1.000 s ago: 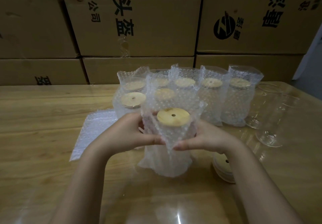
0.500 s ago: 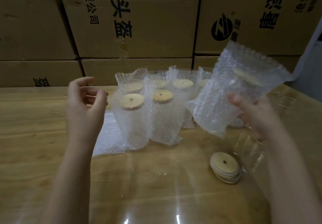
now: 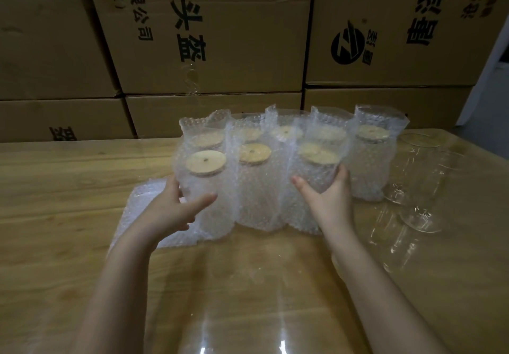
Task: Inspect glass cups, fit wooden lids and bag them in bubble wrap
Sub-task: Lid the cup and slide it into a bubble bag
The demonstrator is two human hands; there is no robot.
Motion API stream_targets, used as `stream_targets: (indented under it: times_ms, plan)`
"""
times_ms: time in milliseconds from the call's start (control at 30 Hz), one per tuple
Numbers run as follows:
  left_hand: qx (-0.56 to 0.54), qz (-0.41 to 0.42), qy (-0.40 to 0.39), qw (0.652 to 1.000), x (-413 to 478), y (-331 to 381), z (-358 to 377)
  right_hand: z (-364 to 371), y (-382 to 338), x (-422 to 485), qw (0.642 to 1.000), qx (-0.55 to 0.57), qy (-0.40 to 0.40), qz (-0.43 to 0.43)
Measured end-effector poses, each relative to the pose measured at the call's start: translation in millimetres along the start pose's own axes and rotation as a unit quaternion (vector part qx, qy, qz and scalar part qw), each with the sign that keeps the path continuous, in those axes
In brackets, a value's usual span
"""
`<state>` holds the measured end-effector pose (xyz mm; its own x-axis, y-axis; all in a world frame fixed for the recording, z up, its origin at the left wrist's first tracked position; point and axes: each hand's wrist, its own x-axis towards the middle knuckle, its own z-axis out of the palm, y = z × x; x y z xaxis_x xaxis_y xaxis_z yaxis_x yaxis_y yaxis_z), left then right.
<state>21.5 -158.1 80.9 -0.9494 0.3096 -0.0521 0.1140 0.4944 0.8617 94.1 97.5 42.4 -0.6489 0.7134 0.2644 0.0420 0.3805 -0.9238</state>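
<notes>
Mid-frame, on the wooden table [image 3: 68,188], a cluster of bagged cups [image 3: 370,161] is standing upright in two rows, each one sitting in a bubble wrap sleeve with a wooden lid fitted.

The left hand [image 3: 173,213] is wrapping around the front-left bagged cup [image 3: 205,185], with fingers at its left side and the thumb lying across its front. The cup's wooden lid [image 3: 205,161] is showing through the open top of the sleeve.

The right hand [image 3: 329,202] is gripping the front-right bagged cup [image 3: 316,174] from below its lid, thumb on the left, fingers curling round the right. Both cups are touching the middle bagged cup [image 3: 254,188] between them.

Flat bubble wrap bags [image 3: 143,202] are lying under and left of the left hand. Bare glass cups [image 3: 418,183] are lying on their sides at right of frame. Printed cardboard boxes [image 3: 234,37] are filling the upper frame.
</notes>
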Motion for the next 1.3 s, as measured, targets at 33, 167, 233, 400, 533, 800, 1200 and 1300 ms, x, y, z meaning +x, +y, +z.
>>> stream_targets:
  times_ms: [33, 167, 233, 400, 533, 800, 1200, 1300]
  plan:
    - [0.003, 0.0, 0.004, 1.0, 2.5, -3.7, 1.6, 2.0, -0.3, -0.6, 1.0, -0.004, -0.019, -0.006]
    - [0.001, -0.002, 0.017, 1.0, 10.6, -13.8, 3.4, -2.5, 1.7, 4.5, 0.995, 0.007, -0.101, 0.019]
    - [-0.007, -0.012, 0.011, 1.0, 12.6, -16.5, 1.9, -10.4, 3.7, 8.9, 0.988, 0.036, -0.14, 0.054]
    - [-0.013, -0.05, -0.018, 0.998, 13.5, -21.4, 5.9, -28.8, 6.0, 16.4, 0.966, 0.009, -0.233, 0.115]
    - [-0.048, -0.047, -0.024, 0.997, 16.9, -23.5, 12.1, -26.2, 8.6, 12.3, 0.953, 0.019, -0.275, 0.13]
    - [-0.095, -0.023, -0.015, 0.995, 21.1, -28.9, 10.3, -6.5, 17.6, 9.4, 0.976, 0.055, -0.196, 0.074]
    - [-0.108, -0.012, -0.012, 0.994, 20.4, -28.4, 7.6, -4.6, 29.2, 11.1, 0.981, 0.061, -0.182, 0.039]
    - [-0.117, -0.015, -0.012, 0.993, 20.3, -27.5, 7.5, -2.6, 28.8, 9.3, 0.982, 0.06, -0.174, 0.033]
